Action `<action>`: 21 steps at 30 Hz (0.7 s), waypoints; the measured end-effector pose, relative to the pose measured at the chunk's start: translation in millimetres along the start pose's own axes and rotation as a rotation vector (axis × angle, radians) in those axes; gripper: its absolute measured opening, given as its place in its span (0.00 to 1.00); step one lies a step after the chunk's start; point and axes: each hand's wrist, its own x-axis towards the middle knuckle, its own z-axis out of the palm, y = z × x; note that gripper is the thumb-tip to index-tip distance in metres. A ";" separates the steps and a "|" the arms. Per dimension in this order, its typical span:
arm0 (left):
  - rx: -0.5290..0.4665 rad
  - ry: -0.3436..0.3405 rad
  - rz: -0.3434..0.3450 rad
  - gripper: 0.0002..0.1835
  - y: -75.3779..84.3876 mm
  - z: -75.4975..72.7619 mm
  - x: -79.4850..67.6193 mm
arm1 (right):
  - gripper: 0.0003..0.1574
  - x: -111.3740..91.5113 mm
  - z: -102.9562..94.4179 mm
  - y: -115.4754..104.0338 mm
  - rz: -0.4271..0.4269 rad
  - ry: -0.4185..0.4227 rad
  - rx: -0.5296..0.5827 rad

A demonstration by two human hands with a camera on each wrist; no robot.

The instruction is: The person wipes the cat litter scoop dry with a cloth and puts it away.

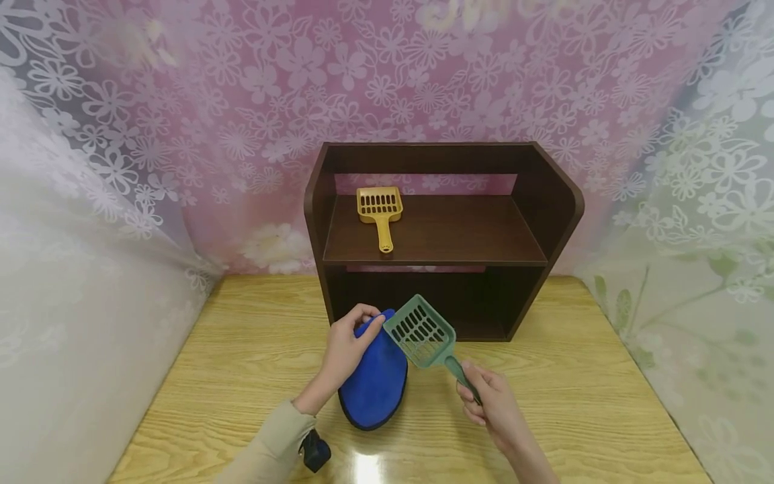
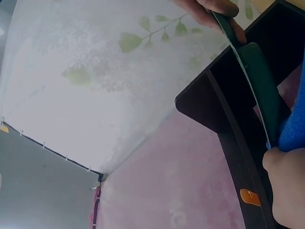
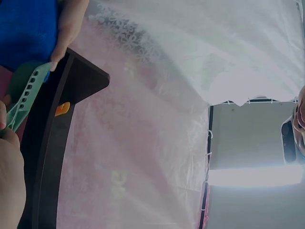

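My left hand (image 1: 341, 349) grips the upper end of a blue oval cloth piece with a black edge (image 1: 376, 386), which hangs flat in front of the dark shelf (image 1: 435, 232). My right hand (image 1: 492, 407) holds a green slotted litter scoop (image 1: 446, 356) by its handle. The scoop's head tilts up to the left, and its far corner meets the blue cloth beside my left fingertips. In the left wrist view the scoop (image 2: 264, 78) appears nearly edge-on. A yellow litter scoop (image 1: 381, 215) lies on the upper shelf board, left side, handle toward me.
The dark brown two-tier shelf stands at the back of a wood-grain table (image 1: 592, 403). Floral curtains (image 1: 254, 134) hang behind and on both sides. A small black device (image 1: 315, 450) is at my left wrist.
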 end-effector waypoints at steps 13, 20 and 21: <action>-0.333 -0.133 -0.229 0.13 11.1 -6.1 2.3 | 0.21 -1.5 0.8 4.6 0.062 -0.220 -0.084; -0.363 -0.160 -0.325 0.18 -7.1 -2.3 -6.1 | 0.23 5.2 4.3 3.3 0.076 -0.109 -0.107; -0.370 -0.165 -0.339 0.18 -8.3 -2.8 -7.4 | 0.23 6.3 4.1 2.8 0.073 -0.100 -0.107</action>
